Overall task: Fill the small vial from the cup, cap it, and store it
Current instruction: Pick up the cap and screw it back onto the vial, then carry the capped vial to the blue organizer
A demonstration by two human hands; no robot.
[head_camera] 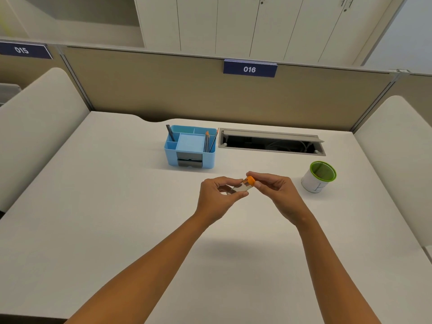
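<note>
A small clear vial (240, 187) is held tilted above the middle of the white desk (117, 206), its mouth pointing up and right. My left hand (218, 195) grips the vial's body between thumb and fingers. My right hand (272, 187) pinches the orange cap (251, 180) that sits on the vial's mouth. The cup (318, 176), white with a green rim, stands upright on the desk to the right of my hands.
A blue desk organizer (190, 147) with pencils and compartments stands behind my hands. An open cable slot (271, 142) lies in the desk at the back right. A beige partition (163, 90) with a "016" label closes the far edge.
</note>
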